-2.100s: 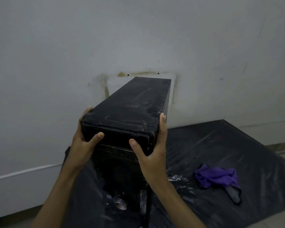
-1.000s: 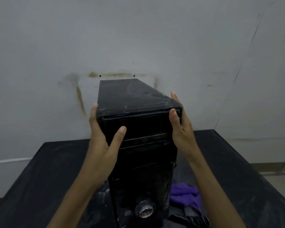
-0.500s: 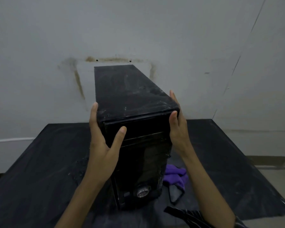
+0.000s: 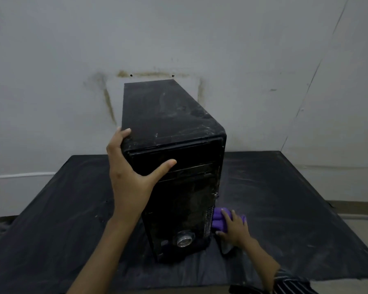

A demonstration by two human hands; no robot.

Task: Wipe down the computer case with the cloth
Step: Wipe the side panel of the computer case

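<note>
The right hand (image 4: 234, 229) lay on the purple cloth (image 4: 218, 221), its fingers (image 4: 225, 216) spread over the bunched fabric; whether they had closed on it could not be told. The left hand (image 4: 128, 166) gripped the upper front corner of the computer case (image 4: 174, 158), thumb across the front panel and fingertips hooked over the top edge.

The cloth looked soft and limp, so it would probably gather easily into the palm from the middle of the bundle. The case seemed rigid and fairly heavy, standing upright and tall, and it looked best steadied at that top corner while being wiped. Its dusty top looked likely to smear.

The cloth sat on the black sheet (image 4: 285, 209), just beside the lower right side of the case. The case stood on that sheet, with the stained wall (image 4: 51, 81) behind it.
</note>
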